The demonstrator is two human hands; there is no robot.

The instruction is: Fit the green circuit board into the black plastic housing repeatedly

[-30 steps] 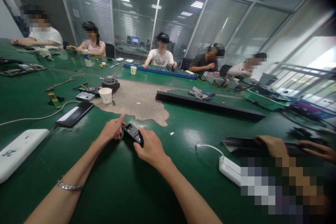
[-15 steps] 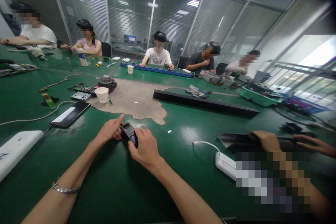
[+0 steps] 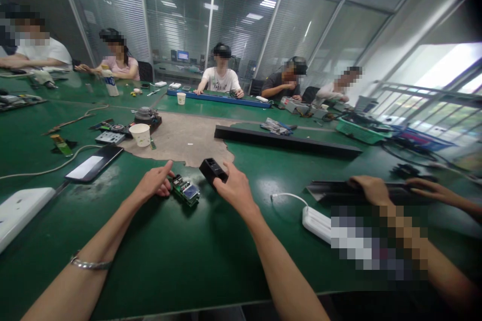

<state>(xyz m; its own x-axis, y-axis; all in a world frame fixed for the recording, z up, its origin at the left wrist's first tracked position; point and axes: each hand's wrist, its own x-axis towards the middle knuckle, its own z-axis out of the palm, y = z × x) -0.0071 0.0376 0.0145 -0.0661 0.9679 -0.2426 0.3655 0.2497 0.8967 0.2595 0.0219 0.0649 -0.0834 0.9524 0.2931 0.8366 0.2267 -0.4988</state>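
My right hand point(image 3: 237, 185) grips a small black plastic housing point(image 3: 213, 170), raised and tilted above the green table. Just left of it is a green circuit board point(image 3: 186, 190) with a small bluish screen and several components. My left hand point(image 3: 156, 180) has its fingers curled against the board's left end, with the thumb stretched out over it. Part of its grip is hidden behind the hand. A gap separates housing and board.
A phone point(image 3: 94, 164) on a cable and a white power strip point(image 3: 24, 215) lie left. Ahead are a paper cup point(image 3: 140, 135) and a long black bar point(image 3: 286, 142). At right, a co-worker's hands point(image 3: 372, 189) touch a dark strip. Several people sit across the table.
The black housing has come off the circuit board and moved right and up in my right hand. The board now shows beside my left hand. The view has shifted slightly.
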